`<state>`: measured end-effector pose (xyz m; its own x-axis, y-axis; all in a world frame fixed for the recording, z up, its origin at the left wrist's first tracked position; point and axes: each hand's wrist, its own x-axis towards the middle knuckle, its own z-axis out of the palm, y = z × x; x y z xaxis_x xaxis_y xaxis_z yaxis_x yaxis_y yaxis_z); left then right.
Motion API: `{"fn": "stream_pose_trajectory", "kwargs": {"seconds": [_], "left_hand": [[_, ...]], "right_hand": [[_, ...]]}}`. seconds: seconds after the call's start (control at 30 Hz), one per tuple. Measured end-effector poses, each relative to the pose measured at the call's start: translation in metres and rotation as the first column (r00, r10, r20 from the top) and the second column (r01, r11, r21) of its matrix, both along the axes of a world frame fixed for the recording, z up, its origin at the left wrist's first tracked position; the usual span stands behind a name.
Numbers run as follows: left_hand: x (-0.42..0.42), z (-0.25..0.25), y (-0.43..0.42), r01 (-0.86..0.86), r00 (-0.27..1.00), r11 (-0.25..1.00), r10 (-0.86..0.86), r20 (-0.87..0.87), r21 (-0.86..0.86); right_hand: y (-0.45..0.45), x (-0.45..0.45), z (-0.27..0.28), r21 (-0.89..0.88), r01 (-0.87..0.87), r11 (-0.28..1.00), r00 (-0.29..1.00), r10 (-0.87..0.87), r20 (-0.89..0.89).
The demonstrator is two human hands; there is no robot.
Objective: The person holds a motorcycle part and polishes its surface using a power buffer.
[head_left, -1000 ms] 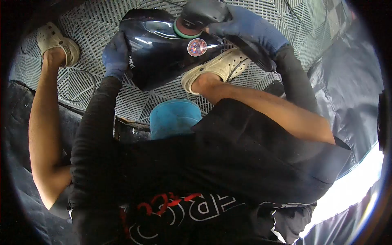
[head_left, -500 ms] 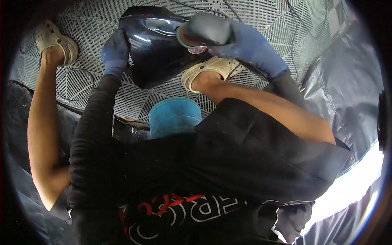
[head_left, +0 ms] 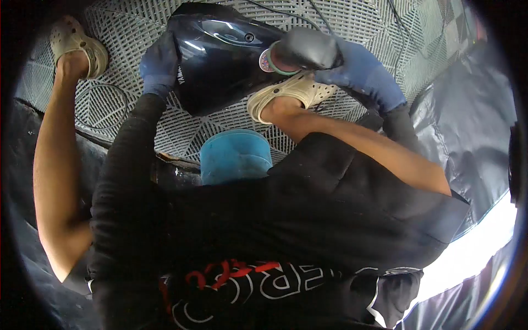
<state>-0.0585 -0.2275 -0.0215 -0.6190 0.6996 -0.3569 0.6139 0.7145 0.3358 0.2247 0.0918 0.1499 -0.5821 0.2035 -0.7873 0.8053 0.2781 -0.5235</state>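
Observation:
A glossy black motorcycle panel (head_left: 220,69) with "YAMAHA"-like lettering, partly visible, tilts above the floor mat. My left hand (head_left: 160,63), in a blue-grey glove, grips the panel's left edge. In a matching glove, my right hand (head_left: 346,63) is wrapped round a dark, rounded power polisher (head_left: 308,48). Its round pad (head_left: 281,58), with a green rim, is at the panel's right end; whether it touches the surface I cannot tell. Beside the pad shows a small round patterned patch (head_left: 266,61), like a sticker. A round fitting or hole (head_left: 249,37) sits higher up the panel.
A blue bucket (head_left: 235,157) stands close to my body. My beige clogs (head_left: 286,93) rest on the grey lattice floor mat (head_left: 132,27), one just under the panel. Dark cables (head_left: 399,33) cross the mat. Black sheeting (head_left: 459,132) lies at the right.
The polisher has moved right across the panel with my right hand, uncovering the round fitting. My left hand and the panel have shifted slightly right and up.

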Motion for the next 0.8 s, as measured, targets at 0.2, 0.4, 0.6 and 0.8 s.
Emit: {"fn": "stream_pose_trajectory", "kwargs": {"seconds": [0.2, 0.4, 0.6, 0.8], "left_hand": [[0.0, -0.026, -0.008, -0.15, 0.988, 0.981, 0.153, -0.014, 0.12], [0.003, -0.001, 0.005, -0.291, 0.954, 0.957, 0.289, 0.079, 0.011], [0.001, -0.014, 0.0, -0.117, 0.992, 0.993, 0.117, 0.057, -0.002], [0.006, -0.008, 0.001, -0.22, 0.974, 0.957, 0.204, 0.103, 0.19]], "right_hand": [[-0.003, -0.005, 0.004, -0.083, 0.075, 0.994, 0.997, -0.074, 0.016], [-0.037, -0.091, 0.009, -0.026, -0.09, 0.996, 0.988, 0.086, -0.129], [-0.031, -0.09, -0.006, 0.139, -0.192, 0.971, 0.956, 0.218, -0.199], [-0.01, -0.06, 0.007, 0.119, -0.271, 0.955, 0.958, 0.28, -0.063]]}}
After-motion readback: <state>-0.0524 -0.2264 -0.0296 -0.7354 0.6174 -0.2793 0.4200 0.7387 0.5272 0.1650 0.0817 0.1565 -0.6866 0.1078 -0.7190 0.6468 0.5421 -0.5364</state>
